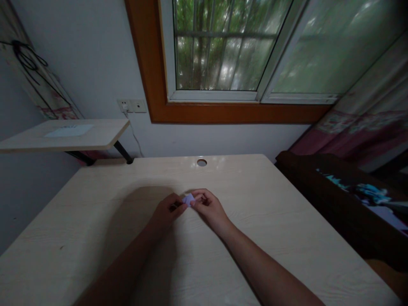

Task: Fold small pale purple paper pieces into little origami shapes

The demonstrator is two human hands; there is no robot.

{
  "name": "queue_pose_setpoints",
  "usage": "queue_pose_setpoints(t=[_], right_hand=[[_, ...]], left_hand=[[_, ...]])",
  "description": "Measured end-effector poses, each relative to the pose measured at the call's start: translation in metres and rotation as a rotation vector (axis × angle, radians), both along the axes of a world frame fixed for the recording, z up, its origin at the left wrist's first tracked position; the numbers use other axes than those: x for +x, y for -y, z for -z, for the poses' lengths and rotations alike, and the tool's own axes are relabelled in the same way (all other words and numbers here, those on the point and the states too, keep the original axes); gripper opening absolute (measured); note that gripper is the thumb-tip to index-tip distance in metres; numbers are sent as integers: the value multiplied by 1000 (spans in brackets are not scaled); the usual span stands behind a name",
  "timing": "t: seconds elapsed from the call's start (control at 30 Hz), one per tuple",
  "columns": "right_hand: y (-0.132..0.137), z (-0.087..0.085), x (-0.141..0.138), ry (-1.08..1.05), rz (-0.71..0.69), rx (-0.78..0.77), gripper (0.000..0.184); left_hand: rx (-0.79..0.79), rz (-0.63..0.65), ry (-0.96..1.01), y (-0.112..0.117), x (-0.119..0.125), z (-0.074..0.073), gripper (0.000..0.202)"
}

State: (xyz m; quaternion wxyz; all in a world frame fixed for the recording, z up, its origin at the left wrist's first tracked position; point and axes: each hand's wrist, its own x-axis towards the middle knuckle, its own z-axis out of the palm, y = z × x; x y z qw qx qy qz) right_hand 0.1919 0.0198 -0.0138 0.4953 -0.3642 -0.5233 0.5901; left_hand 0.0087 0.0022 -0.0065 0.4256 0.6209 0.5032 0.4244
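Note:
A small folded piece of pale purple paper is held between my two hands, over the middle of the desk. My left hand pinches its left side between thumb and fingers. On the right side, my right hand grips the same paper, thumb at the near edge and fingers curled behind. The fingers hide parts of the paper, so its full folded shape does not show.
Both forearms rest over a light wood desk with a round cable hole near its back edge. A raised shelf at the left bears a paper sheet. Dark furniture with cloth stands at the right.

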Motion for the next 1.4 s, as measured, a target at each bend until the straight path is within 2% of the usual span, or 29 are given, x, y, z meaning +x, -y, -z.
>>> queue_pose_setpoints(t=[0.1, 0.23, 0.37, 0.53, 0.7, 0.83, 1.03, 1.4], right_hand=[[2, -1, -3, -35, 3, -31, 26], [3, 1, -6, -36, -13, -44, 25], [3, 5, -6, -50, -58, -42, 28], [5, 5, -8, -88, -66, -83, 33], [8, 3, -10, -104, -63, -112, 36], [8, 6, -12, -89, -66, -82, 36], [8, 6, -14, -32, -44, -30, 33], [8, 6, -11, -58, -32, -39, 32]], left_hand=[[-58, -3, -51, -1, -1, 7, 27], [-99, -24, 42, -2, -1, 11, 28], [-125, -56, 141, -1, 1, 4, 25], [-124, -58, 141, 0, 1, -5, 22], [-57, 4, 90, -1, 0, 0, 22], [-68, -10, 68, -1, 0, 3, 23], [-109, -55, 101, 0, 1, -4, 26], [-161, -24, 167, 1, 1, -10, 30]])
